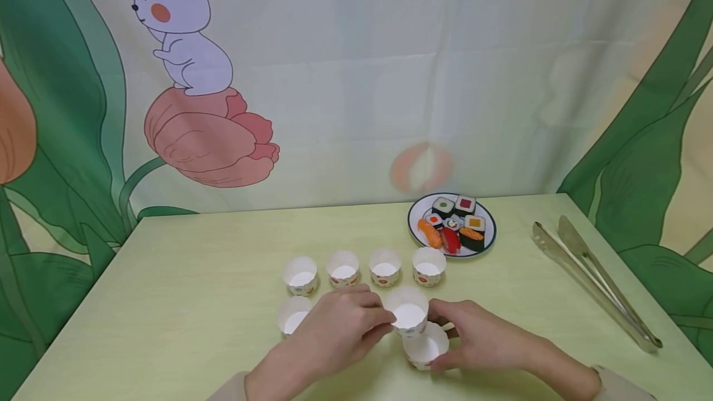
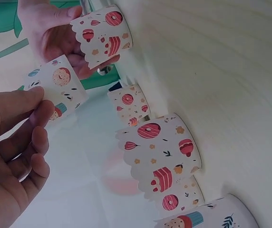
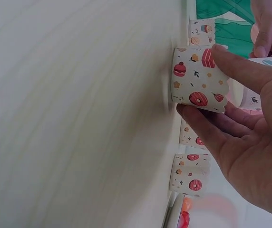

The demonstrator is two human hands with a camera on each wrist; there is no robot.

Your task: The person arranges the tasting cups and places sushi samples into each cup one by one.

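Observation:
My left hand pinches a white paper baking cup at its rim between thumb and fingers, raised off the table. In the left wrist view this cup shows a doughnut and cupcake print. Thumb and fingers of my right hand grip a second baking cup low at the tabletop, just under and right of the first. Red cake and doughnut prints cover this cup in the right wrist view. Another baking cup stands left of my left hand, partly hidden by it.
Behind the hands several baking cups stand in a row. A blue-rimmed plate with toy-like sushi pieces sits at the back. Metal tongs lie near the right edge of the table. A printed cloth hangs behind.

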